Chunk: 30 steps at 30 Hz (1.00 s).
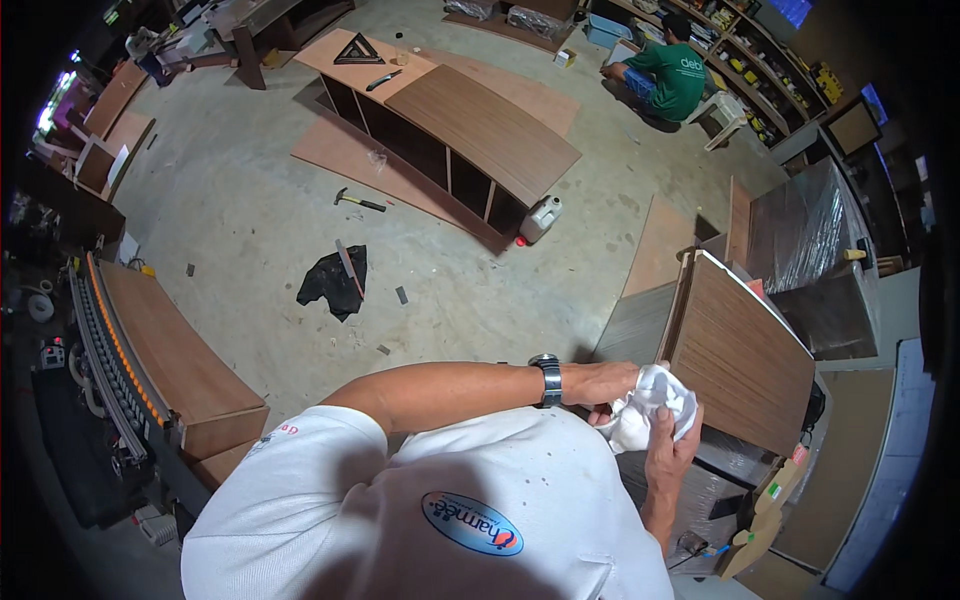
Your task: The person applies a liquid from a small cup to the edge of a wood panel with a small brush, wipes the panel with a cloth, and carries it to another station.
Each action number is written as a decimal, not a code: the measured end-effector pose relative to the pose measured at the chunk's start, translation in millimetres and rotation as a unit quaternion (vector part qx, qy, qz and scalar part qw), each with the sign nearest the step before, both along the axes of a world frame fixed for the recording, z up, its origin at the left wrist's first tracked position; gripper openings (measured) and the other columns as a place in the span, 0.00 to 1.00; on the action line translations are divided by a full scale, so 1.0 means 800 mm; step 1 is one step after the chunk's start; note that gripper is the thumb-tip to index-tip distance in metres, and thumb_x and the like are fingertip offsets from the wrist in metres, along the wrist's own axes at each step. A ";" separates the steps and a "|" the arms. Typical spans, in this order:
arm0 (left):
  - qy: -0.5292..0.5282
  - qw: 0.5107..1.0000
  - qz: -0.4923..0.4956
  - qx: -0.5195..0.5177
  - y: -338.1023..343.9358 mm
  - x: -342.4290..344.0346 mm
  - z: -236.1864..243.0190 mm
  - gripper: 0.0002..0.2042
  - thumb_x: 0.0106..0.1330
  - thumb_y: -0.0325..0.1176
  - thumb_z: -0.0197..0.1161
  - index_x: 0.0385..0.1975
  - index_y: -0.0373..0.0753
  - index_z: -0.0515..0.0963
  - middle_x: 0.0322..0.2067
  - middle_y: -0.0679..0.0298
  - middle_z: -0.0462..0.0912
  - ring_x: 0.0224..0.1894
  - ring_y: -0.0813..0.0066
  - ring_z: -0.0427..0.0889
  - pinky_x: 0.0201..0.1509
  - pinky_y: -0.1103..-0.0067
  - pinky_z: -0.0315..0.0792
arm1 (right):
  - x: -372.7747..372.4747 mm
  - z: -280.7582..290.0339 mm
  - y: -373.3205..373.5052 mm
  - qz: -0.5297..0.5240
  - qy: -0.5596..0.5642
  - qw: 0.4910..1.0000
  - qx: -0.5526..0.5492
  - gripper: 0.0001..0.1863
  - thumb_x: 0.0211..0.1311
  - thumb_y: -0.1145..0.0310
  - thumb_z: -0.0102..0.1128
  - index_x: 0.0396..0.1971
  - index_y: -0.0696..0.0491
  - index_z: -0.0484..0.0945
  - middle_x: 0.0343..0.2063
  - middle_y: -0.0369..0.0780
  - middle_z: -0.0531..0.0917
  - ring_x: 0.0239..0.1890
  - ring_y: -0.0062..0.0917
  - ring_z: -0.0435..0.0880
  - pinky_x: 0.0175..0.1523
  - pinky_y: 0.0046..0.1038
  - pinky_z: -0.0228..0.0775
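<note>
A crumpled white cloth (pixel 640 420) is bunched between my two hands, in front of my chest on the right side. My left hand (pixel 600 383), with a metal watch (pixel 548 380) on its wrist, reaches across from the left and grips the cloth's left side. Some of its fingers are hidden under the cloth. My right hand (pixel 672 450) closes on the cloth from the right, thumb up along it. Just beyond the hands lies a wood-grain panel (pixel 745 355) on top of a cabinet, close to the cloth.
A long cabinet (pixel 480 130) lies on the floor ahead, with a black triangle square (pixel 356 50) on it. A hammer (pixel 360 201), a black plastic piece (pixel 333 285) and a jug (pixel 542 219) are on the floor. A person in green (pixel 668 75) crouches by shelves.
</note>
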<state>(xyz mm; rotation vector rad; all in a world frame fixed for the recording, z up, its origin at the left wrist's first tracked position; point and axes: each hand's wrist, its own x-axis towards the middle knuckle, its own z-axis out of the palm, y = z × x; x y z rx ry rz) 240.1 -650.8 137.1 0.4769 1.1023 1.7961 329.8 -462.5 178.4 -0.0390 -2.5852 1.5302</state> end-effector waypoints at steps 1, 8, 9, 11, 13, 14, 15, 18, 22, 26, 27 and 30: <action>-0.001 1.000 -0.002 0.002 -0.002 0.000 -0.002 0.37 0.77 0.70 0.38 0.30 0.39 0.78 0.15 0.70 0.74 0.12 0.85 0.73 0.14 0.83 0.66 | -0.007 0.000 -0.007 -0.008 0.023 1.000 -0.001 0.13 0.76 0.62 0.60 0.45 0.58 0.74 0.35 0.36 0.77 0.37 0.19 0.73 0.43 0.25 0.69; 0.007 0.999 -0.037 0.017 -0.001 -0.012 0.013 0.23 0.81 0.54 0.53 0.51 0.37 0.80 0.24 0.76 0.72 0.21 0.91 0.69 0.21 0.87 0.65 | -0.016 -0.010 0.007 -0.100 0.018 0.995 -0.009 0.12 0.74 0.64 0.62 0.41 0.60 0.80 0.31 0.36 0.80 0.36 0.20 0.77 0.42 0.25 0.72; -0.007 0.997 -0.051 0.049 0.007 -0.013 0.006 0.21 0.81 0.48 0.55 0.59 0.36 0.78 0.26 0.75 0.73 0.23 0.92 0.69 0.23 0.87 0.64 | -0.014 -0.005 0.009 -0.100 0.048 0.993 -0.025 0.10 0.71 0.69 0.63 0.43 0.60 0.80 0.32 0.36 0.81 0.37 0.21 0.79 0.43 0.25 0.73; -0.022 0.995 -0.052 0.077 0.010 -0.015 -0.001 0.21 0.81 0.39 0.58 0.67 0.35 0.73 0.33 0.74 0.78 0.26 0.91 0.70 0.25 0.87 0.65 | -0.020 -0.003 0.024 -0.032 0.142 0.985 0.094 0.13 0.61 0.78 0.67 0.46 0.60 0.82 0.35 0.37 0.82 0.39 0.26 0.83 0.46 0.26 0.75; 0.009 0.997 0.003 0.071 0.007 -0.013 -0.012 0.24 0.80 0.35 0.57 0.72 0.34 0.68 0.43 0.67 0.81 0.33 0.87 0.75 0.34 0.84 0.73 | -0.023 0.010 0.011 -0.034 0.110 0.993 0.010 0.18 0.54 0.82 0.68 0.46 0.59 0.84 0.37 0.39 0.84 0.40 0.30 0.84 0.46 0.27 0.75; -0.027 0.996 -0.056 0.070 0.002 -0.019 0.003 0.25 0.80 0.35 0.58 0.72 0.33 0.67 0.49 0.68 0.81 0.39 0.87 0.75 0.41 0.83 0.75 | -0.018 0.017 0.017 -0.037 0.088 0.995 0.036 0.17 0.54 0.82 0.69 0.45 0.58 0.85 0.37 0.40 0.84 0.40 0.30 0.85 0.45 0.28 0.76; -0.027 0.996 -0.063 0.057 0.007 -0.016 -0.001 0.24 0.79 0.34 0.59 0.71 0.31 0.69 0.49 0.69 0.81 0.39 0.87 0.75 0.41 0.83 0.75 | -0.013 0.021 0.022 -0.034 0.066 0.996 0.052 0.16 0.54 0.82 0.69 0.45 0.58 0.85 0.37 0.41 0.85 0.39 0.31 0.85 0.45 0.28 0.76; 0.092 0.990 -0.099 -0.050 0.037 -0.010 0.008 0.20 0.78 0.35 0.60 0.65 0.33 0.76 0.43 0.66 0.85 0.36 0.87 0.77 0.40 0.82 0.75 | 0.016 0.014 0.044 -0.078 0.084 0.990 0.078 0.10 0.58 0.80 0.68 0.40 0.59 0.83 0.35 0.45 0.85 0.35 0.37 0.86 0.40 0.31 0.77; 0.268 0.955 -0.101 -0.080 0.078 -0.001 0.008 0.16 0.76 0.34 0.63 0.57 0.33 0.81 0.34 0.63 0.87 0.27 0.85 0.78 0.34 0.81 0.76 | 0.055 -0.016 0.058 -0.214 0.088 0.971 0.064 0.05 0.61 0.77 0.67 0.31 0.58 0.78 0.30 0.49 0.84 0.32 0.44 0.86 0.37 0.37 0.77; 0.252 0.952 -0.156 -0.081 0.116 0.004 0.013 0.14 0.74 0.31 0.66 0.55 0.32 0.82 0.30 0.62 0.88 0.26 0.83 0.82 0.32 0.82 0.78 | 0.094 -0.011 0.088 -0.296 0.025 0.942 0.157 0.11 0.58 0.69 0.73 0.29 0.58 0.78 0.27 0.52 0.81 0.32 0.49 0.84 0.35 0.39 0.74; 0.271 0.951 -0.145 -0.036 0.129 0.005 0.009 0.14 0.74 0.31 0.66 0.54 0.32 0.83 0.29 0.62 0.87 0.25 0.83 0.83 0.31 0.83 0.79 | 0.104 -0.017 0.104 -0.306 0.024 0.939 0.156 0.11 0.58 0.69 0.73 0.29 0.58 0.78 0.27 0.52 0.81 0.32 0.49 0.84 0.35 0.39 0.74; 0.247 0.947 -0.155 -0.137 0.153 -0.009 0.008 0.12 0.75 0.31 0.65 0.50 0.30 0.84 0.25 0.62 0.86 0.25 0.80 0.84 0.31 0.82 0.80 | 0.130 -0.030 0.165 -0.395 -0.006 0.892 0.218 0.14 0.65 0.64 0.69 0.29 0.59 0.78 0.27 0.53 0.82 0.33 0.54 0.82 0.39 0.46 0.73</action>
